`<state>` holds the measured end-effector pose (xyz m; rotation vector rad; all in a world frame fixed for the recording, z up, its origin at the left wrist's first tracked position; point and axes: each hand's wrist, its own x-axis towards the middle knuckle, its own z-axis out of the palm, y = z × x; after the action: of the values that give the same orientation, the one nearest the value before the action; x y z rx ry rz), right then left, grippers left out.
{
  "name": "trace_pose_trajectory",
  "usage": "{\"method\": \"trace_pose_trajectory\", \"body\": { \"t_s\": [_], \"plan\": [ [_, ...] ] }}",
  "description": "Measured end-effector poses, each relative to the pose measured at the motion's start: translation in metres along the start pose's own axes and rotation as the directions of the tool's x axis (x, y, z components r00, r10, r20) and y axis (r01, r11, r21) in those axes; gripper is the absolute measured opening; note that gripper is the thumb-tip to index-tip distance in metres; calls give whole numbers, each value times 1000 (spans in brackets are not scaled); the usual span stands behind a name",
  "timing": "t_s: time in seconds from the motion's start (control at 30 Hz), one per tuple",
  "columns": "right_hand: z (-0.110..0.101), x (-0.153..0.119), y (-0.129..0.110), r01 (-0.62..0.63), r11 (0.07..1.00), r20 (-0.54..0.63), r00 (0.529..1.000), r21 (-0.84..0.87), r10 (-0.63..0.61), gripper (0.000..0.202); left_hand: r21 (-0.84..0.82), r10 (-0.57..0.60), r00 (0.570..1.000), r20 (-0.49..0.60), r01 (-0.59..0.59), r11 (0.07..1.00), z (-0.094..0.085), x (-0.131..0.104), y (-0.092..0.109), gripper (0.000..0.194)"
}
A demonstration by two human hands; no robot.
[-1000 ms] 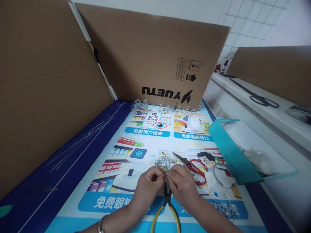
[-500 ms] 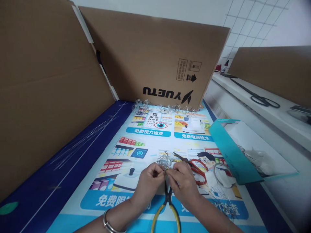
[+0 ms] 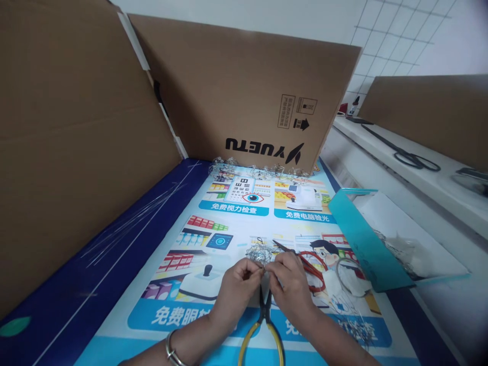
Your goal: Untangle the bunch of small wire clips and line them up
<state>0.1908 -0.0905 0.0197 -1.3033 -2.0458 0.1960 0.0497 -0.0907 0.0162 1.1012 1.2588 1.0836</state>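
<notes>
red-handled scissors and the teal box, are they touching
Apart: the head view shows printed sheet between the red-handled scissors and teal box.

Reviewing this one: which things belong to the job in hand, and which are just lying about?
Likely in the job: wiry cluster, left hand, right hand; perhaps yellow-handled pliers, red-handled scissors, teal box.
Apparently just lying about: black scissors, small bottle.
</notes>
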Motion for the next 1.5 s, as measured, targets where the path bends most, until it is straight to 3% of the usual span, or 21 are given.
{"method": "trace_pose_trajectory", "body": {
  "t_s": [0.37,0.77,0.93,1.1,1.2,1.3,1.4,1.5],
  "plan": [
    [-3,1,3,-8,997,12,1000,-79,9,15,38,107,994,-7,-107,994,3,0,-2,12],
    [-10,3,-4,66,997,70,996,-42,-63,18,-149,67,996,59,-57,987,-1,-3,-2,15],
    [-9,5,-1,87,995,106,991,-53,-81,13,-69,91,990,103,-84,994,-2,-2,-5,16],
    [-11,6,1,2,999,113,994,33,-5,11,105,159,965,210,-184,977,-9,0,2,13],
    [-14,7,2,-33,991,126,992,133,16,12,401,271,911,312,-385,831,-18,0,12,13],
    [-15,7,1,-33,989,150,989,145,11,13,706,273,846,458,-533,466,-24,0,19,13],
    [-13,5,0,-25,996,171,985,89,9,11,798,209,816,539,-574,183,-25,-1,25,15],
    [-12,4,-2,-21,999,170,985,31,15,10,795,196,794,576,-599,92,-24,-2,30,16]
  ]
}}
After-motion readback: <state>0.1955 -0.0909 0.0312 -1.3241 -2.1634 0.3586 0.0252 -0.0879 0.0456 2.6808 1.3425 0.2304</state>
